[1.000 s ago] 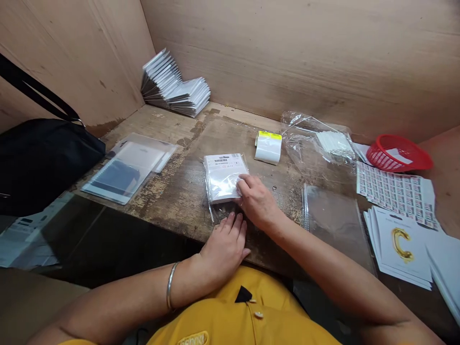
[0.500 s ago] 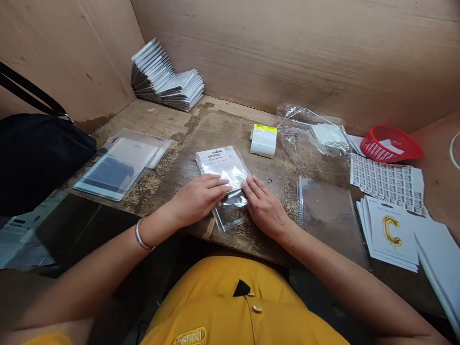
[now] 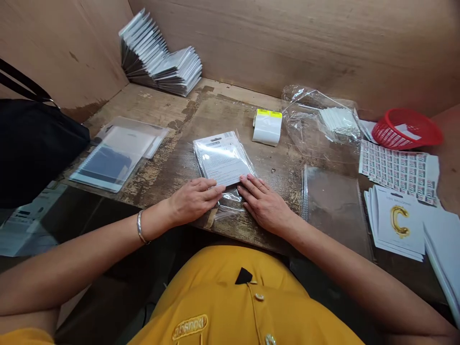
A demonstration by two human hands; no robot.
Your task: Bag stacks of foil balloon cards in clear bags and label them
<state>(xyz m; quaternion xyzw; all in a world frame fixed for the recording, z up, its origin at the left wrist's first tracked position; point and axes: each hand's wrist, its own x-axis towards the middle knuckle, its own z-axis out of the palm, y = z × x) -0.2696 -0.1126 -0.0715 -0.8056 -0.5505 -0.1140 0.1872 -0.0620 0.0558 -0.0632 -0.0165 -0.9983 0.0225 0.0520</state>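
Observation:
A printed white card (image 3: 221,160) in a clear plastic bag (image 3: 230,209) lies on the worn wooden table in front of me. The bag's loose clear end is wrinkled and points toward me. My left hand (image 3: 196,199) has its fingers together on the bag at the card's lower left corner. At the lower right corner my right hand (image 3: 264,201) rests its fingertips along the card's edge, with the thumb low by the bag's loose end. Both hands grip the bag from its sides; the undersides of the fingers are hidden.
Behind the card stands a label roll (image 3: 267,127). Bagged cards (image 3: 117,151) lie left, stacked packs (image 3: 161,57) at the back. To the right are empty clear bags (image 3: 334,201), a sticker sheet (image 3: 398,170), a red basket (image 3: 406,129) and letter C balloon cards (image 3: 399,220).
The bag's loose end has drawn up shorter and more wrinkled. My hands have shifted slightly to the card's lower corners, uncovering more of its print. The camera view has tilted a little.

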